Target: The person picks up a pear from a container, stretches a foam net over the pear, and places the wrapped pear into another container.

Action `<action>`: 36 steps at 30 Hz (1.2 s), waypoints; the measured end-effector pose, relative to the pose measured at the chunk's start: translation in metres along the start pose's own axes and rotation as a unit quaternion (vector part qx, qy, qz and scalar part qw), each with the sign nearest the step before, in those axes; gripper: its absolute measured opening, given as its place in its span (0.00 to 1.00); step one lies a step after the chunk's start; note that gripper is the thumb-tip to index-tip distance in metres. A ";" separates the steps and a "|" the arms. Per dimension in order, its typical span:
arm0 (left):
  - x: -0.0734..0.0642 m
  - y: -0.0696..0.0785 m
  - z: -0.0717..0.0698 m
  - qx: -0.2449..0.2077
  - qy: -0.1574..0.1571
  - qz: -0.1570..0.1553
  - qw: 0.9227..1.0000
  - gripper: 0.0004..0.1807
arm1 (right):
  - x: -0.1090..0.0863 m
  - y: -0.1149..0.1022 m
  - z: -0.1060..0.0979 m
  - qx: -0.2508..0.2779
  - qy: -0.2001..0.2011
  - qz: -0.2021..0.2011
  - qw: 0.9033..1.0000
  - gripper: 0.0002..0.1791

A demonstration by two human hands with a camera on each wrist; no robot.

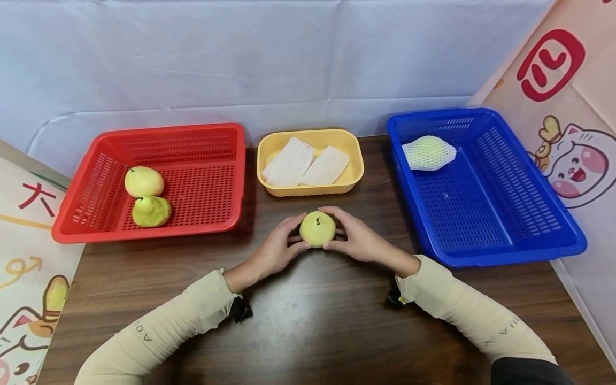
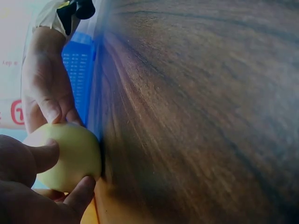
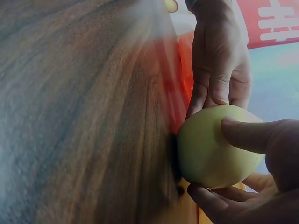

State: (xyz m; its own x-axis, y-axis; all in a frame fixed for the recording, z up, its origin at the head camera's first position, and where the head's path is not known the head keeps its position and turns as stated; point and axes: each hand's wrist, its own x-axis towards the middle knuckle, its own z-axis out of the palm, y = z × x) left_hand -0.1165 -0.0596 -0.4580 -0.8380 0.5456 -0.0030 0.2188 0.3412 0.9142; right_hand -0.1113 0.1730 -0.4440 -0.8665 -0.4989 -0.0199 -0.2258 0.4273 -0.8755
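A yellow-green pear with a short dark stem on top stands at the middle of the wooden table, between both hands. My left hand grips it from the left, thumb on the near side and fingers curving round the far side. From the right, my right hand holds the same pear with thumb and curled fingers. In the left wrist view, the pear has thumbs of both hands against its skin. The right wrist view shows the pear's underside close to the table top.
At the left, a red basket holds two pears. A yellow tray behind the hands contains white foam net sleeves. In the blue basket at the right lies a pear in a foam net.
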 end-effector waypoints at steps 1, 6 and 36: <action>0.000 0.000 0.000 0.001 0.000 0.000 1.000 0.39 | 0.000 0.000 0.000 0.000 -0.001 0.001 1.000 0.43; 0.000 0.001 0.001 0.004 0.003 0.004 1.000 0.39 | -0.002 -0.002 0.000 -0.003 -0.003 0.002 1.000 0.42; 0.000 0.000 -0.002 0.002 -0.002 -0.018 1.000 0.38 | -0.038 -0.067 -0.023 -0.155 0.001 0.000 0.988 0.44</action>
State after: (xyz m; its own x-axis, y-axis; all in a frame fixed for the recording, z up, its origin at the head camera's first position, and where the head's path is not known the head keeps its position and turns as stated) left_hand -0.1178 -0.0609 -0.4574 -0.8433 0.5361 -0.0374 0.1911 0.3643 0.9115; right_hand -0.0738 0.1809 -0.3736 -0.8678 -0.4966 -0.0188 -0.3505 0.6385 -0.6852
